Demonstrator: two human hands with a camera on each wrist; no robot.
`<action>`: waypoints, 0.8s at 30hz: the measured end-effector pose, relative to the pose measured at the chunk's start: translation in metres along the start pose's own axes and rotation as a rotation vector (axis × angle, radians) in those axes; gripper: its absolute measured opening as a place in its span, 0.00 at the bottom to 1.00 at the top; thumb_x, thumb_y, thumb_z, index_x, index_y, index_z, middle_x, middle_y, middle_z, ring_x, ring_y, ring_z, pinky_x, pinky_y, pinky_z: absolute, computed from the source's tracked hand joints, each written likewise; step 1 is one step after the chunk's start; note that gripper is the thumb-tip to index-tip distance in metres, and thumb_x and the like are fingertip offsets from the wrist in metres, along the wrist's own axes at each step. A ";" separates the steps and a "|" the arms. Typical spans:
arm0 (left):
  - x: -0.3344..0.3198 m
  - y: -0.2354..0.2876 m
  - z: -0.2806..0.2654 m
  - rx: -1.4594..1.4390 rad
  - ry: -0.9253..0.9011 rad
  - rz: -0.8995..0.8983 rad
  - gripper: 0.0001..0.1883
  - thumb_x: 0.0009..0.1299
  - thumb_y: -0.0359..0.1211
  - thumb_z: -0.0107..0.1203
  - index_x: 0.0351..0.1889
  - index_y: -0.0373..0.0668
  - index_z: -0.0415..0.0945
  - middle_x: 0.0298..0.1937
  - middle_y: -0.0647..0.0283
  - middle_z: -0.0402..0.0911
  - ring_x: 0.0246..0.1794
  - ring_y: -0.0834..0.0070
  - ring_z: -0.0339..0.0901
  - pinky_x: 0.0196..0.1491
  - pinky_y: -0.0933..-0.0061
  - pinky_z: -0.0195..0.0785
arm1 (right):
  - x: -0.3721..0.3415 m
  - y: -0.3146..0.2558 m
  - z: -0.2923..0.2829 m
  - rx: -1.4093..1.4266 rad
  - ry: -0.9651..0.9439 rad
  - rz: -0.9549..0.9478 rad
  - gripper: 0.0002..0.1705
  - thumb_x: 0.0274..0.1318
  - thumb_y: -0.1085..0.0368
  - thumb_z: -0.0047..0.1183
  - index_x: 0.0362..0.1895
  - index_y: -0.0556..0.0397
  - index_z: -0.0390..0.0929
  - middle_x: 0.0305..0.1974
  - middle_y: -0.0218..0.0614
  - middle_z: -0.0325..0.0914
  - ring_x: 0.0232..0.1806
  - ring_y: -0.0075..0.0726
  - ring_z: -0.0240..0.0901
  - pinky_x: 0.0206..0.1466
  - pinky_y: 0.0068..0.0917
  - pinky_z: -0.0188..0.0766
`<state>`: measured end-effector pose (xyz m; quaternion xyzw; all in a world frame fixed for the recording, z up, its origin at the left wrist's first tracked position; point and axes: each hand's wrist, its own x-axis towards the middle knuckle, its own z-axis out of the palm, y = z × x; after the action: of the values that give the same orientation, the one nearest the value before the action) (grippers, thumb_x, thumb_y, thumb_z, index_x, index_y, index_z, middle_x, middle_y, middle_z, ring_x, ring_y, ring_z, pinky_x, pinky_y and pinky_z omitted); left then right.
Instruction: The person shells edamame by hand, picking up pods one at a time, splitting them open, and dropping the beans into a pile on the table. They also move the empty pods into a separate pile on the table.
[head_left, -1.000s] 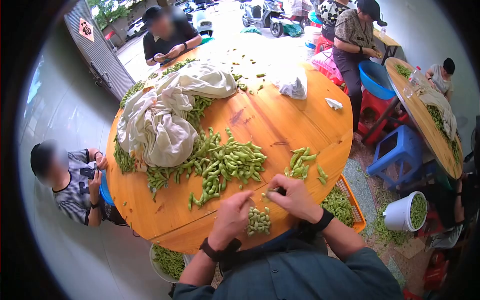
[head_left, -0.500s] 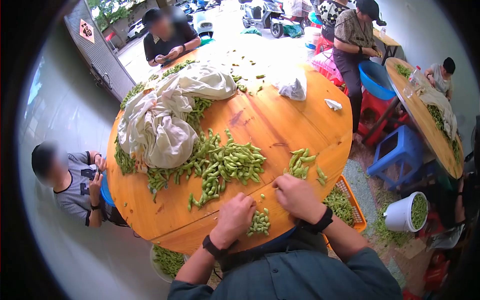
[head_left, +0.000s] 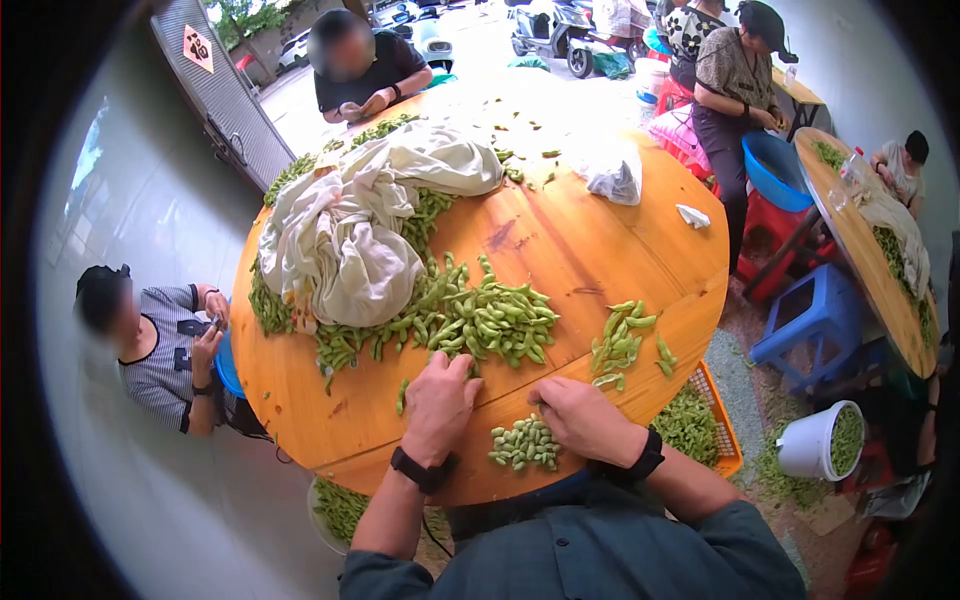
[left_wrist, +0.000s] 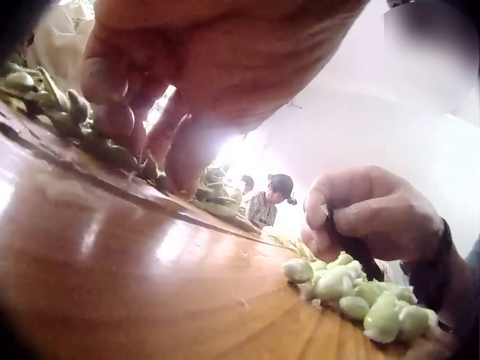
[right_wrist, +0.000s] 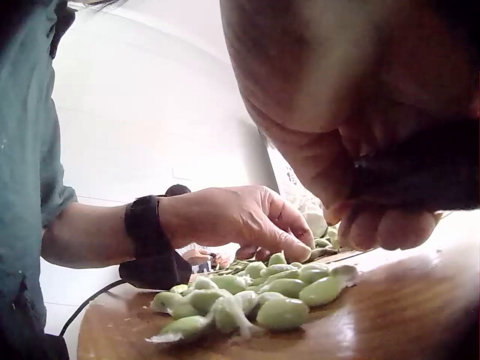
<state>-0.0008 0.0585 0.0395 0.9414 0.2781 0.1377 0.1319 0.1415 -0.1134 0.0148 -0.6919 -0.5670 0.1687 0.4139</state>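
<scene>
My left hand (head_left: 440, 405) reaches to the near edge of a pile of green pods (head_left: 500, 318). In the left wrist view its fingers (left_wrist: 112, 120) point down among pods (left_wrist: 71, 112), thumb apart from them; whether a pod is gripped is hidden. My right hand (head_left: 592, 420) hovers just right of a small heap of shelled green beans (head_left: 525, 443). Between its thumb and fingers it holds a dark object (left_wrist: 352, 241), also seen across the palm in the right wrist view (right_wrist: 412, 176). The beans (right_wrist: 282, 313) lie on the wood between both hands.
A crumpled white cloth (head_left: 345, 240) covers pods at the left of the round wooden table (head_left: 600, 260). A few pods (head_left: 618, 345) lie to the right, a plastic bag (head_left: 612, 175) farther back. An orange crate (head_left: 722, 425) stands below the right edge. People sit around.
My left hand has moved from beside the beans forward and left to the pods. The right hand has come down and back toward the bean heap. The head view has shifted slightly.
</scene>
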 end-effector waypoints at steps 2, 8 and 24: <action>0.002 0.000 0.001 0.006 -0.011 -0.009 0.12 0.64 0.37 0.62 0.40 0.42 0.79 0.36 0.56 0.76 0.38 0.56 0.79 0.39 0.58 0.72 | 0.000 -0.002 -0.005 0.019 -0.002 -0.030 0.08 0.58 0.71 0.47 0.42 0.56 0.75 0.36 0.51 0.78 0.41 0.58 0.76 0.44 0.46 0.74; 0.009 0.005 0.004 0.072 -0.055 -0.010 0.12 0.66 0.40 0.62 0.36 0.42 0.78 0.37 0.56 0.77 0.38 0.57 0.79 0.39 0.56 0.72 | -0.003 -0.006 -0.005 -0.021 -0.012 -0.010 0.09 0.55 0.75 0.49 0.41 0.60 0.75 0.34 0.50 0.79 0.39 0.56 0.78 0.43 0.42 0.75; -0.027 0.027 0.015 -1.041 -0.106 -0.365 0.06 0.71 0.29 0.59 0.42 0.36 0.79 0.29 0.74 0.77 0.25 0.89 0.70 0.28 0.85 0.63 | 0.003 -0.020 -0.005 0.214 0.075 0.218 0.14 0.56 0.69 0.51 0.47 0.60 0.76 0.28 0.55 0.78 0.33 0.56 0.80 0.36 0.42 0.75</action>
<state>-0.0046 0.0187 0.0295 0.6943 0.3250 0.1842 0.6152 0.1336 -0.1123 0.0339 -0.7070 -0.4515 0.2460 0.4856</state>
